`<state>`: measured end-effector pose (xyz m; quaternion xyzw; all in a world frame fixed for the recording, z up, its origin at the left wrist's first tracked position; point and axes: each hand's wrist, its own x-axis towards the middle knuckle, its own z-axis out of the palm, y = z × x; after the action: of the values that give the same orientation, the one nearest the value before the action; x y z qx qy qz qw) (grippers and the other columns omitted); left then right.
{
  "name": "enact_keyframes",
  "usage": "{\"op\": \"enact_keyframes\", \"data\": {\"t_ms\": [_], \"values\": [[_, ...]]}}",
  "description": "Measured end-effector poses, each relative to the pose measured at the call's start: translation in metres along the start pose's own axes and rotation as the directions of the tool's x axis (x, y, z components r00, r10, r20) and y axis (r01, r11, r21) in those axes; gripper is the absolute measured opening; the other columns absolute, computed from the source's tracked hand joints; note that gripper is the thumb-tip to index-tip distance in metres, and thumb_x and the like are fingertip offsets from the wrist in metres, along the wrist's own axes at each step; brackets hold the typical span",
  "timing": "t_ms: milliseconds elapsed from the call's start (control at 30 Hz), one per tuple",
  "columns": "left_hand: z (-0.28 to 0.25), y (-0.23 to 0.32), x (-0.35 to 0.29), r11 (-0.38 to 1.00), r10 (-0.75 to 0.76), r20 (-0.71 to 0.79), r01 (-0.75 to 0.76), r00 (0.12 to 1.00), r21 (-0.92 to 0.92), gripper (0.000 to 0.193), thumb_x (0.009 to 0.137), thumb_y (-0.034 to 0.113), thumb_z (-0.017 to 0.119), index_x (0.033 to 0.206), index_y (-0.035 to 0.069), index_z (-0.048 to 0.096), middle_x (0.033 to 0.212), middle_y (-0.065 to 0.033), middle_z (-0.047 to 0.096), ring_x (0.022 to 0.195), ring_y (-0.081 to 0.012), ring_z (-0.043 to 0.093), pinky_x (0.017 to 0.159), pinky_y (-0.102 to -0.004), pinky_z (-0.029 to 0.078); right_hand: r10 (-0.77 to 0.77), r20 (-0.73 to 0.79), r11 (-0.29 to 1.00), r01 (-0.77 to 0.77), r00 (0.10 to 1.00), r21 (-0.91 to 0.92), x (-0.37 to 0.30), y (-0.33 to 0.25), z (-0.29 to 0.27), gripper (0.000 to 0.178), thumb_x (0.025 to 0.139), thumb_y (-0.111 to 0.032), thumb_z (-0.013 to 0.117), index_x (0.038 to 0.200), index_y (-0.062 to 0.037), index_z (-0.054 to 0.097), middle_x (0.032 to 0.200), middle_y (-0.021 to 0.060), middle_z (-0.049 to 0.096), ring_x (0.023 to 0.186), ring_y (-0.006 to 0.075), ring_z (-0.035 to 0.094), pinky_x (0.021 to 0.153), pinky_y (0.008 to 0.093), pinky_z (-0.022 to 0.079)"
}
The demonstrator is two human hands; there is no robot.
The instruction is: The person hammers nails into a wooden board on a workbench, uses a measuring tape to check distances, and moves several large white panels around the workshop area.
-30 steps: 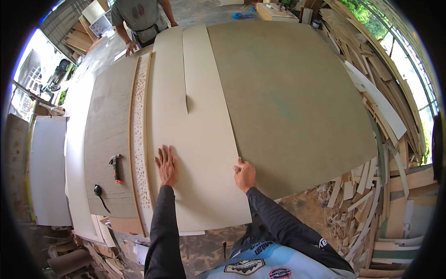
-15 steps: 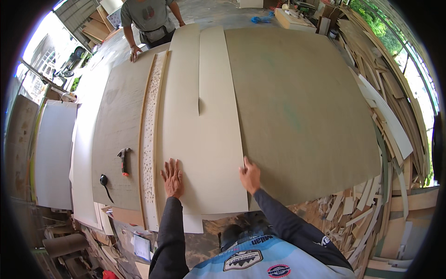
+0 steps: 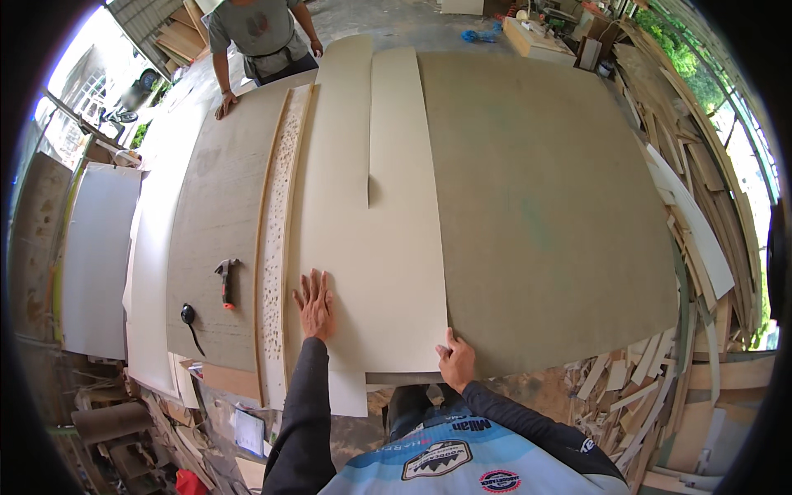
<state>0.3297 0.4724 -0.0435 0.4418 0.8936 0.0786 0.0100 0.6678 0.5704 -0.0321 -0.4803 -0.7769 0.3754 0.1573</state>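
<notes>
Toward the near corner of the thin cream sheet, along its right edge, the right hand has been shifted since the earlier frame, while the left hand has been kept at nearly the same spot. The sheet is laid lengthwise across a large grey-brown board and is slit from its far end to about halfway. Near its left edge, the left hand is pressed flat with fingers spread. The right hand is held with fingers curled at the edge; whether the sheet is pinched cannot be told. Just left of the sheet, a speckled white strip is bordered by wooden battens. Beyond that, a claw hammer and a black tape measure are laid out. At the far left corner, a co-worker's hand is rested. Wood offcuts are heaped at the near right.
</notes>
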Motion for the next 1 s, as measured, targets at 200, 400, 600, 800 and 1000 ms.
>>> {"op": "enact_keyframes", "data": {"t_ms": [200, 400, 600, 800, 1000], "values": [[0.011, -0.009, 0.048, 0.998, 0.059, -0.027, -0.058, 0.998, 0.015, 0.053, 0.103, 0.033, 0.031, 0.154, 0.021, 0.024, 0.162, -0.0032, 0.015, 0.149, -0.0307, 0.007, 0.118, -0.0539, 0.002, 0.044, -0.087, 0.991, -0.055, 0.995, -0.119, 0.052, -0.01, 0.015, 0.047, 0.081, -0.012, 0.066, 0.124, 0.0049, 0.059, 0.081, 0.0234, 0.062, 0.076, 0.0394, 0.062, 0.069, 0.047, 0.049], [0.007, -0.018, 0.067, 0.975, 0.186, 0.028, -0.181, 0.982, -0.132, 0.052, 0.103, 0.027, 0.037, 0.153, 0.016, 0.026, 0.161, -0.0105, 0.015, 0.149, -0.0316, 0.008, 0.118, -0.0527, 0.006, 0.096, -0.128, 0.982, -0.115, 0.987, -0.151, 0.108, -0.017, 0.021, 0.045, 0.082, -0.014, 0.066, 0.125, 0.0014, 0.06, 0.083, 0.0249, 0.062, 0.079, 0.0396, 0.063, 0.072, 0.0464, 0.05], [-0.026, -0.021, 0.054, 0.913, 0.406, 0.207, -0.382, 0.89, -0.145, 0.07, 0.091, 0.026, 0.058, 0.152, 0.013, 0.028, 0.161, -0.0127, 0.013, 0.149, -0.0334, 0.01, 0.118, -0.0529, 0.01, 0.174, -0.154, 0.971, -0.195, 0.973, -0.136, 0.167, -0.03, 0.023, 0.045, 0.079, -0.015, 0.069, 0.121, -0.0013, 0.064, 0.087, 0.0248, 0.067, 0.083, 0.0388, 0.068, 0.072, 0.0454, 0.053], [-0.049, -0.022, 0.075, 0.877, 0.475, 0.356, -0.469, 0.805, -0.108, 0.076, 0.087, 0.032, 0.064, 0.152, 0.013, 0.027, 0.161, -0.0146, 0.011, 0.148, -0.034, 0.011, 0.117, -0.0555, 0.017, 0.191, -0.143, 0.972, -0.208, 0.971, -0.114, 0.214, -0.033, 0.025, 0.047, 0.08, -0.016, 0.069, 0.123, 0.0008, 0.062, 0.097, 0.025, 0.067, 0.089, 0.0395, 0.067, 0.08, 0.0453, 0.054], [-0.034, -0.031, 0.105, 0.819, 0.495, 0.411, -0.569, 0.766, 0.072, 0.064, 0.098, 0.04, 0.048, 0.151, 0.011, 0.026, 0.159, -0.0172, 0.012, 0.148, -0.0351, 0.012, 0.114, -0.0601, 0.024, 0.184, -0.099, 0.965, -0.199, 0.978, -0.172, 0.244, -0.04, 0.022, 0.046, 0.08, -0.017, 0.069, 0.123, 0.0002, 0.062, 0.1, 0.0234, 0.068, 0.093, 0.0382, 0.067, 0.082, 0.0437, 0.054]]}}
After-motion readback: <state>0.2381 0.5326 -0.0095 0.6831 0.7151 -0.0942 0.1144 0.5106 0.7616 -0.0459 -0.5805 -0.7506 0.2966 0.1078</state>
